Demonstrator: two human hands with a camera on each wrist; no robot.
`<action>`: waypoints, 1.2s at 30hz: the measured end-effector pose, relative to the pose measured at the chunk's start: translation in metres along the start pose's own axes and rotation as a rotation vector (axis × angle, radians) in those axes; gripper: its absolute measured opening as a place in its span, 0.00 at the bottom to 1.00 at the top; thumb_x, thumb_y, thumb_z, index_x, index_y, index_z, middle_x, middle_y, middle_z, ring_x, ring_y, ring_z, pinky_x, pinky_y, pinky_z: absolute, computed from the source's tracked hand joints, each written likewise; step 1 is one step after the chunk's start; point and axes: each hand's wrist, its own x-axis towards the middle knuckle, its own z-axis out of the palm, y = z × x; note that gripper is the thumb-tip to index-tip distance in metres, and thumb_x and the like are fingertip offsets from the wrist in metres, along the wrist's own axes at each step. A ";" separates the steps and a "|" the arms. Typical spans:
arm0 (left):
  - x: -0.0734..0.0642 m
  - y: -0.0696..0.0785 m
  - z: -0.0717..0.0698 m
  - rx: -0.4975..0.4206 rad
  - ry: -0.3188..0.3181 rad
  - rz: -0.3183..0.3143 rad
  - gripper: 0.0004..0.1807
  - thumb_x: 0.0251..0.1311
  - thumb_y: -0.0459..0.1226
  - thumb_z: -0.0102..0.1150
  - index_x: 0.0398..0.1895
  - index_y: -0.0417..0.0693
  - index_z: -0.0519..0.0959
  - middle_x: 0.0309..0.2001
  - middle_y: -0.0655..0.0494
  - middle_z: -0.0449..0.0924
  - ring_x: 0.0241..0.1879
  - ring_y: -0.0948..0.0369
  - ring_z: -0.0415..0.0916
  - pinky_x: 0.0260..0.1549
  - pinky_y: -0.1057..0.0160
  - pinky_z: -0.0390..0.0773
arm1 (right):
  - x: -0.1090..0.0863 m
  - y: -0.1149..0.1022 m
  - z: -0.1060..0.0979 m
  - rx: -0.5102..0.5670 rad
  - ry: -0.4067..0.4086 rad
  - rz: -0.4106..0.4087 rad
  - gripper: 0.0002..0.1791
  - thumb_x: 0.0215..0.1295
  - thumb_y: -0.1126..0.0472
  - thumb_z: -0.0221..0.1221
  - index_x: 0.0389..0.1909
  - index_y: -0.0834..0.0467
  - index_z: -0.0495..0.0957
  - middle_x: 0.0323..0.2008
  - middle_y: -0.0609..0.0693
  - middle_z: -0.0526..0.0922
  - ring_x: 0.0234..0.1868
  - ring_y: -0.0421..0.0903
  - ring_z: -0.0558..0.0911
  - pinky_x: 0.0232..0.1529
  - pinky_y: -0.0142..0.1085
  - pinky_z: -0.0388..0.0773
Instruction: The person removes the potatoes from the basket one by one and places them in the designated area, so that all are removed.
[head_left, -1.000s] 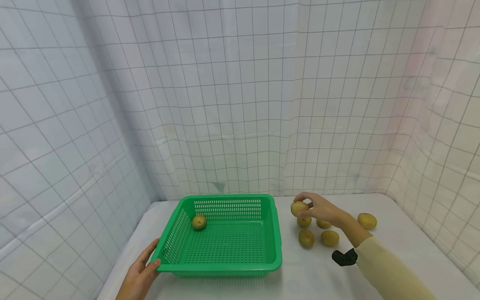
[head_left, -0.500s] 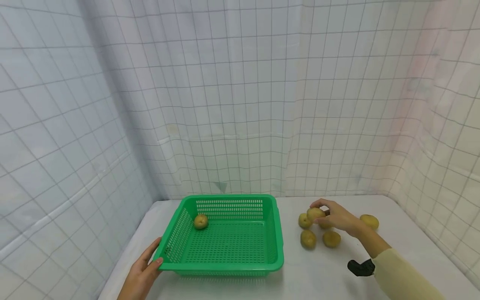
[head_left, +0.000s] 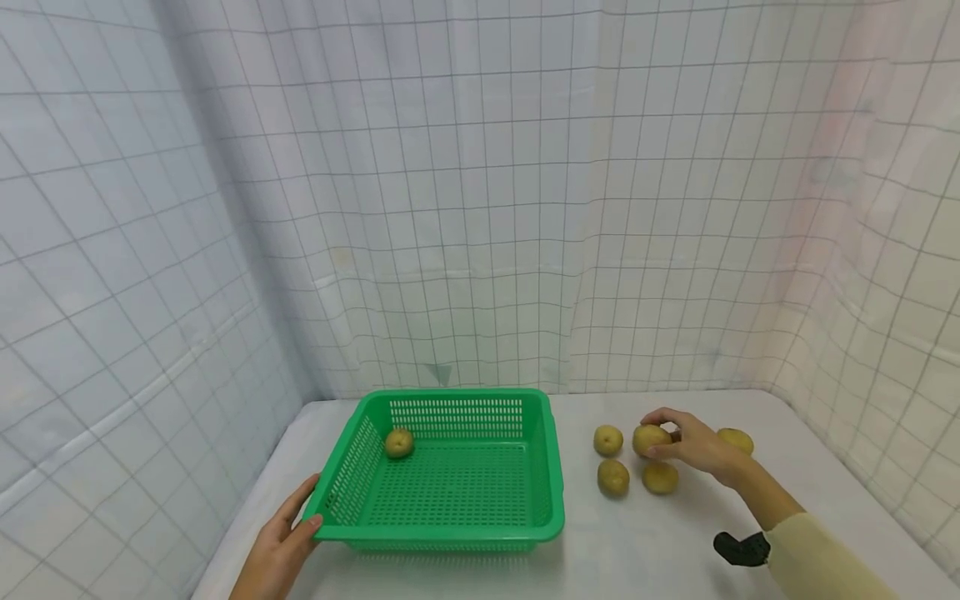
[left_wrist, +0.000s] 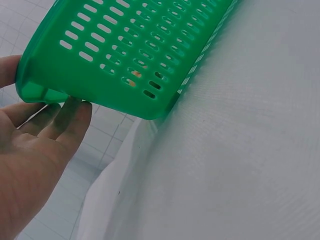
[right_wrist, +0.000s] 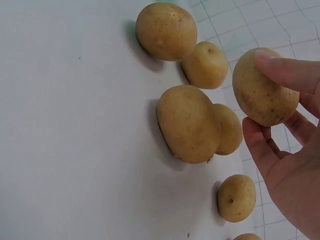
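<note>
My left hand (head_left: 276,546) grips the near left corner of a green plastic basket (head_left: 450,533). In the left wrist view the thumb lies over the basket's rim and the fingertips (left_wrist: 82,112) reach beneath it. One potato (head_left: 399,443) sits inside, at the far left corner. To the right of the basket, my right hand (head_left: 697,450) holds a potato (right_wrist: 265,90) between thumb and fingers, above the other potatoes. Seen from the head, the held potato hides what lies directly behind it.
Several loose potatoes lie on the white tabletop (head_left: 600,550), among them one potato (head_left: 608,440) near the basket, another potato (head_left: 660,477) in front of my right hand and a farther potato (head_left: 735,440) behind the wrist. White grid-patterned cloth (head_left: 465,208) encloses the back and sides.
My right hand has moved right and slightly lower with the potato, away from the basket's side. The left hand keeps its grip, and the basket stays in place.
</note>
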 end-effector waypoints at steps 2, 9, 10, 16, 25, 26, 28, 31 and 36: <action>0.000 0.001 0.000 0.004 0.005 0.002 0.38 0.81 0.30 0.44 0.79 0.23 0.35 0.77 0.27 0.26 0.62 0.73 0.71 0.56 0.69 0.77 | -0.003 0.005 -0.001 -0.004 0.007 -0.001 0.26 0.66 0.57 0.71 0.62 0.60 0.75 0.58 0.58 0.77 0.54 0.56 0.76 0.51 0.49 0.76; -0.001 -0.002 0.000 -0.012 0.013 0.001 0.38 0.81 0.30 0.44 0.78 0.22 0.34 0.77 0.27 0.26 0.61 0.74 0.72 0.55 0.69 0.77 | -0.015 0.020 -0.008 0.000 0.014 -0.003 0.27 0.66 0.58 0.71 0.62 0.60 0.75 0.61 0.61 0.75 0.61 0.62 0.73 0.54 0.55 0.75; -0.001 -0.002 0.000 -0.012 0.012 0.001 0.38 0.81 0.30 0.44 0.78 0.22 0.34 0.77 0.27 0.25 0.61 0.74 0.72 0.55 0.69 0.77 | -0.017 0.022 -0.009 -0.002 0.014 -0.004 0.27 0.67 0.58 0.70 0.63 0.60 0.75 0.62 0.61 0.75 0.62 0.63 0.73 0.54 0.56 0.75; 0.000 -0.001 -0.001 -0.003 0.018 -0.012 0.38 0.81 0.30 0.45 0.79 0.23 0.35 0.77 0.27 0.26 0.61 0.73 0.72 0.55 0.69 0.78 | -0.021 0.031 -0.014 -0.045 0.036 0.008 0.27 0.66 0.55 0.71 0.62 0.58 0.75 0.64 0.62 0.74 0.64 0.66 0.71 0.55 0.61 0.74; 0.000 -0.002 -0.001 0.000 0.008 -0.002 0.37 0.81 0.30 0.44 0.79 0.23 0.35 0.77 0.27 0.26 0.61 0.73 0.72 0.55 0.69 0.78 | -0.028 0.037 -0.017 -0.049 0.056 0.001 0.30 0.65 0.57 0.72 0.64 0.63 0.74 0.64 0.63 0.74 0.65 0.66 0.69 0.59 0.61 0.73; 0.000 -0.002 -0.001 -0.001 0.006 0.004 0.37 0.81 0.30 0.44 0.79 0.23 0.35 0.77 0.27 0.26 0.62 0.73 0.71 0.55 0.69 0.77 | -0.028 0.038 -0.017 -0.042 0.055 -0.001 0.31 0.65 0.57 0.72 0.65 0.64 0.73 0.65 0.64 0.74 0.65 0.66 0.69 0.60 0.60 0.72; 0.000 -0.002 -0.001 -0.004 0.000 0.014 0.37 0.81 0.29 0.43 0.79 0.23 0.35 0.77 0.27 0.26 0.62 0.74 0.71 0.55 0.69 0.77 | -0.030 0.038 -0.018 -0.034 0.056 0.014 0.35 0.65 0.57 0.72 0.68 0.67 0.70 0.66 0.66 0.71 0.64 0.66 0.70 0.59 0.58 0.73; 0.001 -0.003 -0.002 -0.007 -0.003 0.020 0.37 0.81 0.30 0.43 0.79 0.23 0.35 0.76 0.27 0.26 0.62 0.74 0.71 0.55 0.69 0.77 | -0.033 0.042 -0.019 -0.029 0.050 0.043 0.40 0.66 0.56 0.71 0.71 0.70 0.66 0.68 0.70 0.65 0.64 0.69 0.70 0.58 0.58 0.75; 0.000 -0.003 -0.002 -0.007 -0.002 0.018 0.37 0.81 0.30 0.43 0.78 0.23 0.35 0.76 0.26 0.25 0.62 0.75 0.71 0.55 0.69 0.77 | -0.038 0.052 -0.022 -0.026 0.054 0.030 0.34 0.66 0.57 0.71 0.66 0.68 0.70 0.64 0.69 0.66 0.62 0.68 0.71 0.57 0.57 0.75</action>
